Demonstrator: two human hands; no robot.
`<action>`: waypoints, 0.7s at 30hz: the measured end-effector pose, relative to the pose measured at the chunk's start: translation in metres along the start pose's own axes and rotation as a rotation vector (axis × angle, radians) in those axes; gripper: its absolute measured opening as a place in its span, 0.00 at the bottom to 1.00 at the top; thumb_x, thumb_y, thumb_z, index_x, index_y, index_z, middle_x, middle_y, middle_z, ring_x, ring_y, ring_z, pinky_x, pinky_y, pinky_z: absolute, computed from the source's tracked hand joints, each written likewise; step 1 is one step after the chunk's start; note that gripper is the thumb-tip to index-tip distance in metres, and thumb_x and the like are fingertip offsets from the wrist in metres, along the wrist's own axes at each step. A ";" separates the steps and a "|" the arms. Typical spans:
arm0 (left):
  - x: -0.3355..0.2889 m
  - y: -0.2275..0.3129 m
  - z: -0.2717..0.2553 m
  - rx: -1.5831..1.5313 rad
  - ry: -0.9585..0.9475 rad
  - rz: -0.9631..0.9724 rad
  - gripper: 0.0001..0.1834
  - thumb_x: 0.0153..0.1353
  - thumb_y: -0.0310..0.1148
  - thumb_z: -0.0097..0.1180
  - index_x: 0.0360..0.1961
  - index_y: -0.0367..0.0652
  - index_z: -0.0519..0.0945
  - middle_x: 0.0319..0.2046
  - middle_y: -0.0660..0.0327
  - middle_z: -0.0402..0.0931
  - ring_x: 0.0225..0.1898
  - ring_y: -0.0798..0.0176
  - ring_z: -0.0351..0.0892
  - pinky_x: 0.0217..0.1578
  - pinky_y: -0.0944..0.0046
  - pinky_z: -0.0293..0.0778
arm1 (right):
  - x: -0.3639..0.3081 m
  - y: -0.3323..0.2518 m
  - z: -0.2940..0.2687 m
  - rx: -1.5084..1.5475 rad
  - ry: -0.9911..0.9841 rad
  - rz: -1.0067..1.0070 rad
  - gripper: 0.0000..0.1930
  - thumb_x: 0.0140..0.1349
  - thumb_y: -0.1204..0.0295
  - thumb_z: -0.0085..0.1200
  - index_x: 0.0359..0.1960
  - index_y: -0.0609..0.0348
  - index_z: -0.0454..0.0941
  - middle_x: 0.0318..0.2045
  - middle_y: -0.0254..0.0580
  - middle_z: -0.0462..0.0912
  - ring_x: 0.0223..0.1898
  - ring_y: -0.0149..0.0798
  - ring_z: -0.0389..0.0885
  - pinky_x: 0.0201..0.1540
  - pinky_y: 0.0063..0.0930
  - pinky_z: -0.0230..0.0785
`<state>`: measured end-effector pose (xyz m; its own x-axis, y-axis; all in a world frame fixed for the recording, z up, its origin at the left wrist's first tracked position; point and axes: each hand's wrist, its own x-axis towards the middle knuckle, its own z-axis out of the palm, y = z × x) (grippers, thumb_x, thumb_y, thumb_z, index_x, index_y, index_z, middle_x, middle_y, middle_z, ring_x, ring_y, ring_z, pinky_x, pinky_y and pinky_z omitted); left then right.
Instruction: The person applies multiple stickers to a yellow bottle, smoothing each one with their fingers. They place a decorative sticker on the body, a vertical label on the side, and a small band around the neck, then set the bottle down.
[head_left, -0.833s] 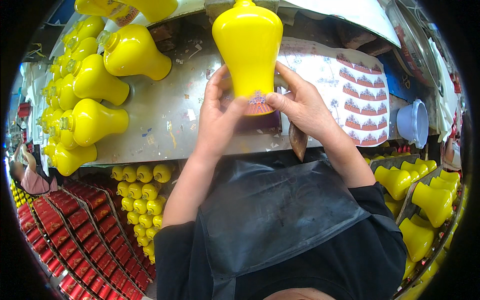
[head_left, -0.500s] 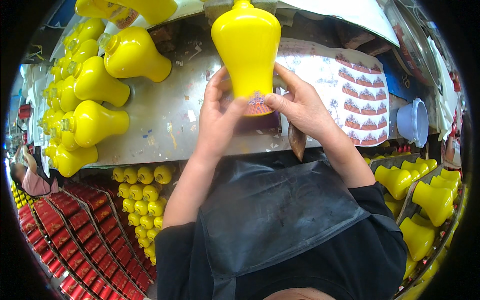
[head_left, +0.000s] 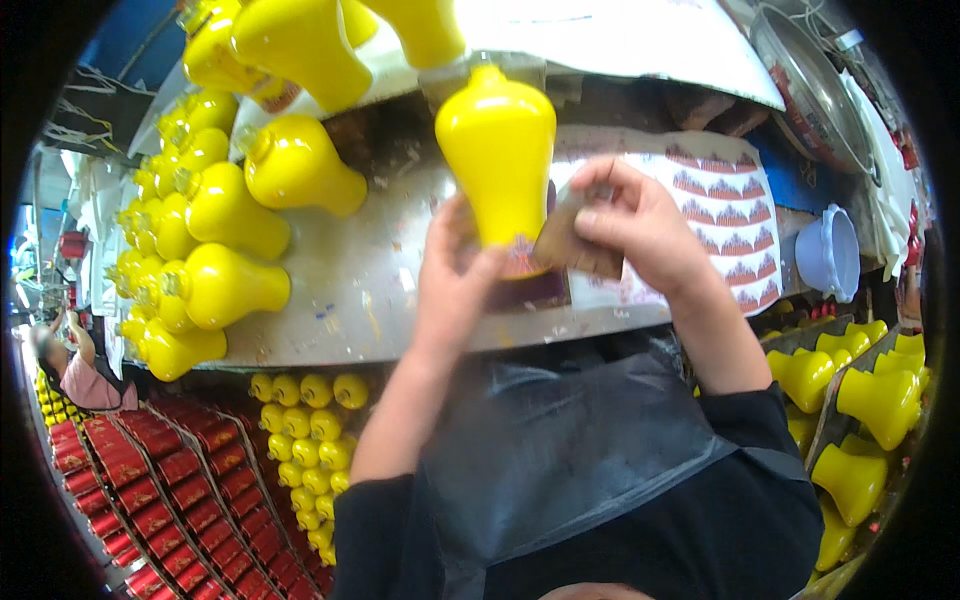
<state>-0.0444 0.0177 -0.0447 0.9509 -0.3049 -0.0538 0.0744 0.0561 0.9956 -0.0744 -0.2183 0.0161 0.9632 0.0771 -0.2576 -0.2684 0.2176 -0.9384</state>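
A glossy yellow bottle (head_left: pixel 497 150), vase-shaped, lies in front of me with its neck pointing away and its base toward me. My left hand (head_left: pixel 452 265) is wrapped round its lower left side, the thumb near the base. Round the base shows a patterned blue and orange decal (head_left: pixel 521 256). A flat brown scraper-like piece (head_left: pixel 578 244) is pinched in my right hand (head_left: pixel 648 228), its edge at the right of the decal. Right of it, a white sheet (head_left: pixel 650 285) carries rows of similar crown-shaped decals.
Several yellow bottles (head_left: pixel 235 285) lie stacked at the metal table's left, more (head_left: pixel 290 45) at the back. A lilac bucket (head_left: pixel 828 255) hangs at the right edge. Racks of red packages (head_left: pixel 170 470) and yellow bottles (head_left: pixel 875 405) flank me. A person (head_left: pixel 85 375) works far left.
My right hand has left the bottle's side and turned, bringing the brown piece up to the decal. My left hand keeps its hold. The whole view has shifted slightly.
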 end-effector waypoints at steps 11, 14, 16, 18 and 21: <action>-0.001 0.008 0.001 -0.105 -0.027 -0.059 0.41 0.66 0.33 0.65 0.76 0.39 0.59 0.61 0.53 0.73 0.62 0.60 0.73 0.63 0.59 0.69 | -0.007 0.000 0.026 -0.735 0.194 -0.604 0.13 0.59 0.80 0.65 0.47 0.60 0.85 0.42 0.46 0.88 0.41 0.47 0.87 0.45 0.33 0.79; 0.000 0.004 0.001 -0.092 -0.017 -0.020 0.41 0.66 0.36 0.65 0.75 0.40 0.59 0.57 0.54 0.77 0.58 0.63 0.76 0.60 0.61 0.72 | -0.011 0.002 0.027 -0.803 0.214 -0.676 0.13 0.58 0.81 0.67 0.45 0.59 0.86 0.40 0.43 0.89 0.37 0.43 0.86 0.42 0.31 0.78; -0.001 0.002 0.001 -0.099 -0.024 -0.012 0.41 0.66 0.36 0.65 0.76 0.40 0.59 0.57 0.54 0.77 0.58 0.63 0.76 0.60 0.61 0.72 | -0.013 0.003 0.027 -0.870 0.241 -0.715 0.13 0.57 0.82 0.68 0.44 0.59 0.86 0.39 0.42 0.89 0.36 0.41 0.86 0.40 0.30 0.78; -0.002 0.000 0.001 -0.111 -0.019 -0.020 0.41 0.67 0.36 0.65 0.76 0.40 0.59 0.57 0.54 0.77 0.58 0.62 0.76 0.61 0.61 0.71 | -0.014 0.005 0.028 -0.963 0.275 -0.759 0.14 0.56 0.82 0.68 0.45 0.58 0.86 0.39 0.41 0.90 0.34 0.41 0.85 0.37 0.29 0.77; -0.003 0.000 0.000 -0.105 -0.018 -0.017 0.41 0.67 0.35 0.65 0.76 0.39 0.58 0.58 0.53 0.76 0.59 0.62 0.76 0.62 0.61 0.70 | -0.012 0.008 0.027 -1.027 0.295 -0.823 0.13 0.59 0.80 0.66 0.47 0.56 0.85 0.38 0.44 0.89 0.30 0.43 0.83 0.33 0.32 0.77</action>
<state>-0.0472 0.0183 -0.0446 0.9436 -0.3240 -0.0688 0.1228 0.1493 0.9811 -0.0887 -0.1910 0.0180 0.8399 0.0390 0.5414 0.3926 -0.7324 -0.5563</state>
